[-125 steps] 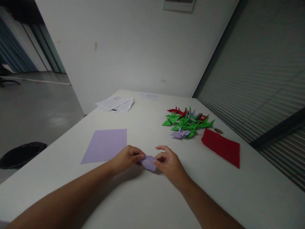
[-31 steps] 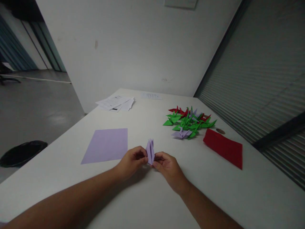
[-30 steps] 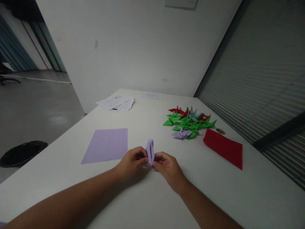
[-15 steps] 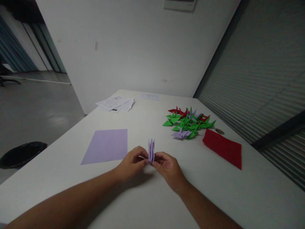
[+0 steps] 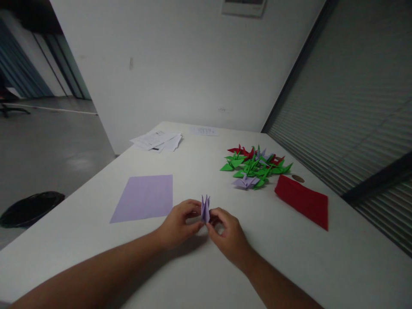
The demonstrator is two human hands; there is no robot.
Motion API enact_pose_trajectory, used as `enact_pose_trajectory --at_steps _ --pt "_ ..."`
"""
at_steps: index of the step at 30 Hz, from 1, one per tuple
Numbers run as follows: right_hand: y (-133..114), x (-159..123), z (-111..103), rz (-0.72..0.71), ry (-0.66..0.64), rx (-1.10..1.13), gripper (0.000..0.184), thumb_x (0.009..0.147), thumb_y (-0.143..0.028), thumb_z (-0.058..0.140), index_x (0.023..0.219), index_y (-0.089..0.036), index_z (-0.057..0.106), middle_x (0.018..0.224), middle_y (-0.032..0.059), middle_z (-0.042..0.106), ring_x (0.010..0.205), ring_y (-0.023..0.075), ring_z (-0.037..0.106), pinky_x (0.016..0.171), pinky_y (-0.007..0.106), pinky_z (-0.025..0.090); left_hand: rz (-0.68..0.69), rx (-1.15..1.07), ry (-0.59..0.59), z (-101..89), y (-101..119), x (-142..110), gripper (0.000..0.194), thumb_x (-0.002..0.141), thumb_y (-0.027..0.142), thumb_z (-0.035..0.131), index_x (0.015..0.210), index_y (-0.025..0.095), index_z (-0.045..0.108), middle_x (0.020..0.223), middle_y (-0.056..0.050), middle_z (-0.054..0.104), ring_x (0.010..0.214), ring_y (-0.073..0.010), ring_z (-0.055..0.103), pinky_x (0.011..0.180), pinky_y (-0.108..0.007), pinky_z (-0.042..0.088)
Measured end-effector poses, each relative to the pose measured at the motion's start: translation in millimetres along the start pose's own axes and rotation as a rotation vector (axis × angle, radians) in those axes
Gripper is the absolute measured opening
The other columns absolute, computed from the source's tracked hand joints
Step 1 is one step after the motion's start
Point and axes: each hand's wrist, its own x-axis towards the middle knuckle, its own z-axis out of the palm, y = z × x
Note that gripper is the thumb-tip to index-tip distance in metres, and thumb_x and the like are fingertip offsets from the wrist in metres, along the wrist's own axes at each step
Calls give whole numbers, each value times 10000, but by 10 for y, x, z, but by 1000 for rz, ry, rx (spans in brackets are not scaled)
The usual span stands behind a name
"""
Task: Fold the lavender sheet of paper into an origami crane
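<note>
A small folded lilac paper piece (image 5: pixel 205 208) stands upright between my two hands just above the white table (image 5: pixel 193 274). My left hand (image 5: pixel 178 223) pinches its left side with fingertips closed. My right hand (image 5: pixel 227 234) pinches its right side, fingers curled. Only the pointed upper tips of the folded piece show above my fingers; its lower part is hidden. A flat lilac sheet (image 5: pixel 144 197) lies on the table to the left of my hands.
A heap of green, red and lilac folded paper cranes (image 5: pixel 254 165) sits at the right rear. A red sheet stack (image 5: pixel 302 199) lies right of it, a coin (image 5: pixel 298 178) behind. White printed papers (image 5: pixel 157 140) lie at the far left. A black bin (image 5: pixel 30 208) stands on the floor.
The lilac piece, earlier lying flat between my fingers, now stands upright and looks narrower. My hands have closed in a little lower around it.
</note>
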Motion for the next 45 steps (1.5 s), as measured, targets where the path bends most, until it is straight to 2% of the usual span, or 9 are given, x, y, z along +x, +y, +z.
enact_pose_trajectory --at_steps 2,5,13,20,27,32,36,42,45 --pt "3 -8 5 2 -9 -5 227 799 -54 591 968 -198 638 857 18 654 743 170 642 702 290 527 -18 -43 -25 8 1 -6 167 835 167 709 998 185 740 1194 -110 713 1113 -241 670 1006 -386 513" --pt "11 -19 13 17 -23 0 264 788 -34 587 985 -205 625 881 15 642 772 175 640 718 296 529 -68 -68 -47 18 30 -9 209 835 160 692 1039 179 728 1103 -93 753 1034 -226 702 979 -377 529" --pt "-35 15 7 -12 -18 60 337 768 -21 571 1039 -202 656 1085 76 597 991 217 627 831 330 583 -49 51 -26 -8 135 16 163 825 237 711 973 175 737 1025 -92 761 972 -228 693 926 -359 524" --pt "7 4 22 51 -50 114 325 805 -48 598 1073 -219 666 1114 78 621 1050 227 640 923 363 589 -84 37 -33 -12 112 27 177 828 220 714 999 189 746 1025 -88 762 974 -236 695 917 -360 524" --pt "15 16 -9 13 -20 47 208 805 -121 713 992 -209 695 1074 75 629 1016 235 621 885 366 543 -58 42 -49 -11 128 13 184 840 198 710 1016 192 763 1054 -90 768 997 -241 702 936 -367 528" --pt "-7 31 -37 16 17 26 61 852 -174 713 862 -211 665 972 55 617 937 221 609 846 358 506 -147 -108 -50 20 82 -3 190 901 280 665 1019 168 761 1003 -92 771 909 -226 705 846 -353 540" --pt "30 23 -12 27 50 65 137 868 -161 667 778 -221 582 868 26 609 854 201 601 780 329 495 -246 -320 -23 66 8 -1 234 863 354 739 969 146 725 951 -88 761 880 -216 692 845 -353 518" --pt "105 -7 60 202 73 189 122 865 -246 661 856 -226 540 802 -11 587 768 178 608 733 306 504 -268 -506 90 114 -21 2 358 784 309 835 929 197 528 811 6 664 742 -136 618 693 -268 453" --pt "133 -14 75 239 89 246 161 851 -265 669 909 -228 524 814 -9 596 754 171 613 708 294 509 -238 -534 80 125 -24 -2 381 780 309 842 851 197 485 791 18 629 733 -126 597 693 -269 443"
